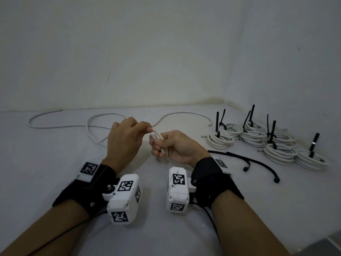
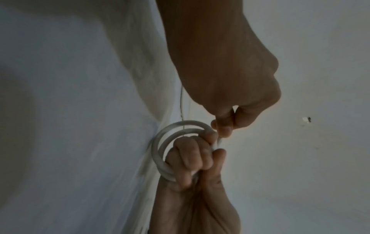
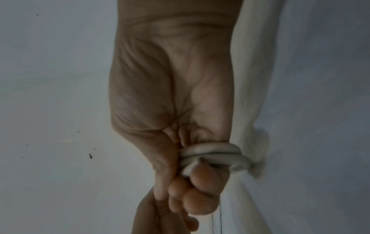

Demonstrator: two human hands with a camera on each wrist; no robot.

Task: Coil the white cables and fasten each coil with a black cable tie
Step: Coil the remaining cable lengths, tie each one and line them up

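Note:
My right hand (image 1: 159, 147) grips a small coil of white cable (image 1: 164, 150) of two or three loops, its fingers curled through them. In the right wrist view the coil (image 3: 212, 152) wraps round those fingers. My left hand (image 1: 147, 128) pinches the cable strand (image 1: 156, 135) just above the coil between thumb and forefinger; the left wrist view shows this pinch (image 2: 221, 134) beside the loops (image 2: 160, 152). The rest of the white cable (image 1: 92, 124) lies loose on the table behind my hands. Two loose black cable ties (image 1: 258, 161) lie right of my right wrist.
Several tied white coils (image 1: 221, 139) with black tie tails sticking up stand at the back right, near the wall corner. The white table (image 1: 55, 145) meets a white wall close behind the loose cable. The table's edge shows at the lower right.

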